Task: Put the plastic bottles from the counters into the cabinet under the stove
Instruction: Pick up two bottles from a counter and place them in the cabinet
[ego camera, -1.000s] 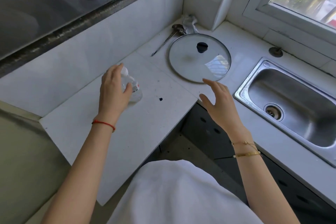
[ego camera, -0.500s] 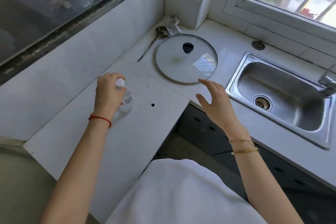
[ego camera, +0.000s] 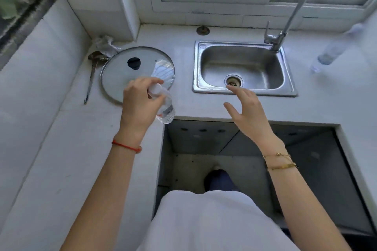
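gripping one plastic bottle in your left hand, right hand spread empty; second bottle remains far right; nothing stowed.

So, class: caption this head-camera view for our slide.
Left hand lifts a plastic bottle off the counter; another bottle waits right of the sink.

lid left of sink | bottle right of sink

Bare counter lies open right of the sink; the faucet arches above the basin.
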Demonstrator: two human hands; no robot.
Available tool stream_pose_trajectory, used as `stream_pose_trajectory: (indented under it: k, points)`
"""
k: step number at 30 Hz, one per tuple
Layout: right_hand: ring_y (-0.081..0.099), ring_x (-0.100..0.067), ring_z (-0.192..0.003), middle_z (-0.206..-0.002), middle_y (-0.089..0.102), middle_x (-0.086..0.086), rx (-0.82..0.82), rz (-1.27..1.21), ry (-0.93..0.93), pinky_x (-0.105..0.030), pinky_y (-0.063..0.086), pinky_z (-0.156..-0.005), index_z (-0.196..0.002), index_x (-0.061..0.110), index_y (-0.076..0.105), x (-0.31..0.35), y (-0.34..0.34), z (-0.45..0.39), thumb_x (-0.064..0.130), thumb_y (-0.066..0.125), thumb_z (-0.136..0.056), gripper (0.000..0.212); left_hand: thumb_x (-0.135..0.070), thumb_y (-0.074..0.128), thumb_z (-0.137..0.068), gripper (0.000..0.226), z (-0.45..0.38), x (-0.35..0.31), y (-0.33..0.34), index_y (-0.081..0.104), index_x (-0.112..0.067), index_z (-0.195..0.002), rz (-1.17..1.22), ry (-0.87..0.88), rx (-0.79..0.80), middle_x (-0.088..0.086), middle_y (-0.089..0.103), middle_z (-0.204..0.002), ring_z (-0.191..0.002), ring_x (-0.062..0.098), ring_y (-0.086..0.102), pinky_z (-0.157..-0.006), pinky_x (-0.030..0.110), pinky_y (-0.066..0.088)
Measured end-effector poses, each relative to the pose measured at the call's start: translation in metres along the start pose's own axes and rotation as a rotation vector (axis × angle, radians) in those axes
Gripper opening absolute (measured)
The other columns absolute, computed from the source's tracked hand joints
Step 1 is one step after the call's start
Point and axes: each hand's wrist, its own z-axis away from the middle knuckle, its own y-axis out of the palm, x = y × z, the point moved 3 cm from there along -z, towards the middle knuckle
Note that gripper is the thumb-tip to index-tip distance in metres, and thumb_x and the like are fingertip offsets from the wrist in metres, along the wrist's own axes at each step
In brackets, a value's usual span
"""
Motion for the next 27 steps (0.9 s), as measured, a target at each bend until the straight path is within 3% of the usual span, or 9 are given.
stream_pose_trajectory:
  k: [3,5,12,17,20,25,27]
  points:
    - [0.044,-0.02,-0.128,-0.135,0.055,-0.003,-0.099,0.013,0.097,-0.027,0.031,-0.108,-0.138,0.017,0.047,-0.035,-0.028,0.004,0.023,0.059,-0.094,0.046,-0.01,0.076,-0.076,0.034,-0.023,-0.038,0.036,0.071,-0.018,-0.108,0.028,0.115,0.077,0.003,0.069,-0.101,-0.081,0.016,0.057,-0.072,0.008,0.044]
    - [0.046,-0.021,-0.127,-0.134,0.056,-0.004,-0.16,0.024,0.153,-0.026,0.031,-0.107,-0.137,0.015,0.049,-0.06,-0.048,0.003,0.022,0.06,-0.093,0.046,-0.012,0.077,-0.076,0.034,-0.037,-0.063,0.06,0.071,-0.017,-0.109,0.041,0.178,0.136,0.003,0.069,-0.1,-0.078,0.01,0.054,-0.064,0.0,0.039]
    - [0.05,-0.028,-0.124,-0.131,0.059,-0.011,-0.322,0.094,0.256,-0.028,0.033,-0.105,-0.134,0.009,0.053,-0.155,-0.123,-0.028,0.016,0.062,-0.092,0.044,-0.011,0.078,-0.074,0.035,-0.077,-0.144,0.145,0.072,-0.016,-0.108,0.124,0.31,0.25,-0.005,0.066,-0.094,-0.074,0.008,0.053,-0.064,-0.001,0.04]
    - [0.048,-0.031,-0.125,-0.133,0.057,-0.011,-0.38,0.11,0.301,-0.038,0.037,-0.108,-0.134,0.009,0.052,-0.226,-0.18,-0.069,0.018,0.06,-0.092,0.043,-0.008,0.079,-0.071,0.037,-0.105,-0.197,0.202,0.073,-0.019,-0.106,0.182,0.313,0.283,-0.002,0.071,-0.095,-0.081,0.016,0.059,-0.073,0.02,0.051]
    - [0.05,-0.034,-0.121,-0.13,0.057,-0.014,-0.413,0.133,0.309,-0.037,0.038,-0.103,-0.132,0.006,0.052,-0.268,-0.213,-0.099,0.016,0.06,-0.092,0.042,-0.008,0.079,-0.069,0.038,-0.12,-0.227,0.233,0.074,-0.021,-0.104,0.204,0.313,0.281,-0.004,0.071,-0.093,-0.079,0.017,0.06,-0.076,0.029,0.054]
    - [0.047,-0.036,-0.123,-0.131,0.053,-0.016,-0.405,0.18,0.333,-0.039,0.037,-0.103,-0.134,0.006,0.05,-0.335,-0.255,-0.152,0.016,0.057,-0.091,0.045,-0.008,0.081,-0.068,0.041,-0.144,-0.265,0.283,0.073,-0.024,-0.105,0.215,0.297,0.299,-0.005,0.071,-0.095,-0.075,0.011,0.059,-0.069,0.006,0.046]
    - [0.046,-0.036,-0.124,-0.132,0.053,-0.016,-0.404,0.182,0.349,-0.038,0.035,-0.104,-0.135,0.008,0.048,-0.359,-0.265,-0.174,0.016,0.057,-0.091,0.046,-0.007,0.081,-0.069,0.041,-0.151,-0.276,0.3,0.073,-0.023,-0.105,0.218,0.293,0.308,-0.003,0.071,-0.097,-0.08,0.012,0.059,-0.068,0.004,0.044]
